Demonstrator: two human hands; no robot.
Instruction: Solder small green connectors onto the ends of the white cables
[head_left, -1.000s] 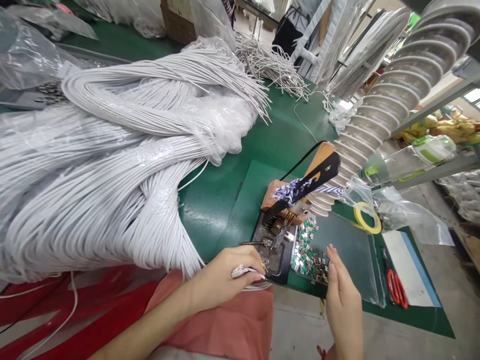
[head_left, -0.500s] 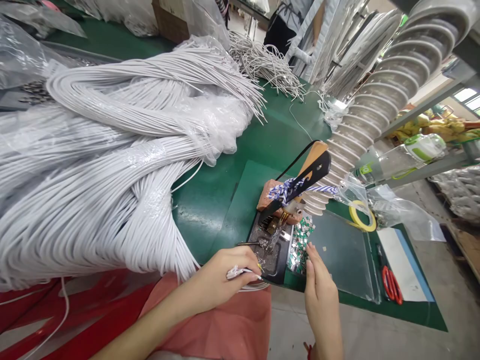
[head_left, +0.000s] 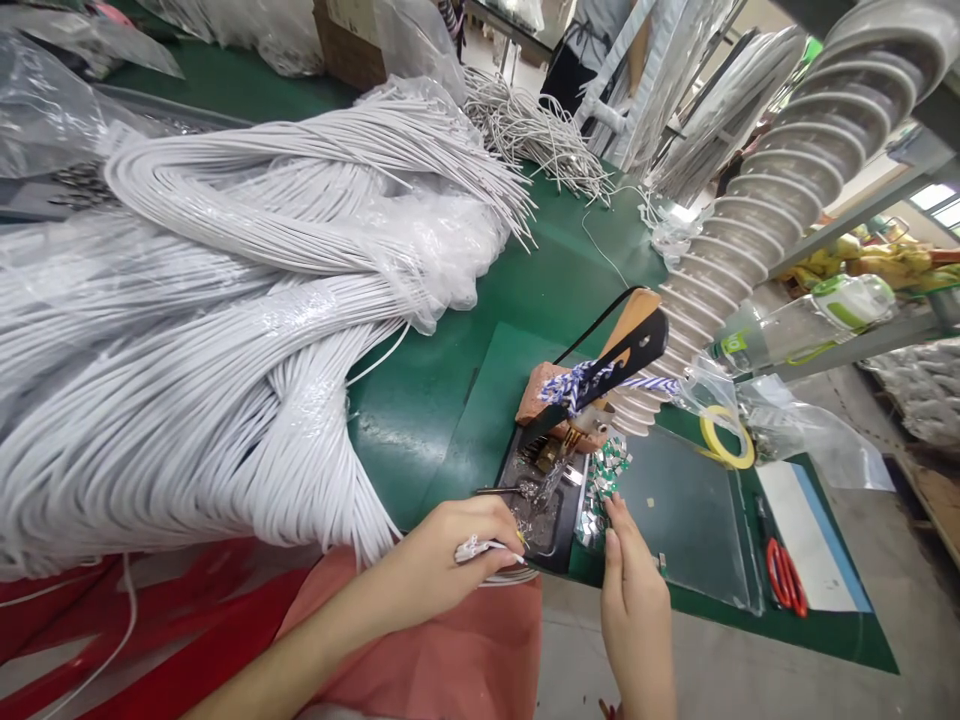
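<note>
White cable ends (head_left: 474, 548) are gripped by my left hand (head_left: 457, 555), whose fingers curl round them just in front of a black tray (head_left: 551, 560). Small green-and-silver boards (head_left: 609, 465) lie in a loose pile right of the tray. At the near end of that pile is my right hand (head_left: 634, 590), its fingers stretched forward and the fingertips at the boards. Nothing can be made out in it. A soldering fixture with black and tan handles (head_left: 637, 345) stands behind the tray, tied with blue-and-white cord to a reddish brick (head_left: 534, 392).
Big bundles of white cable (head_left: 187, 400) cover the left side. A ribbed clear hose (head_left: 780, 190) comes down from the upper right. Yellow tape (head_left: 726, 438), red-handled cutters (head_left: 786, 575) and a clear mat (head_left: 690, 510) lie at the right. A person (head_left: 592, 50) stands behind the table.
My right hand has shifted slightly left and down along the pile, and a small piece now shows on the mat beside it. My left hand still holds the cable ends, almost unmoved.
</note>
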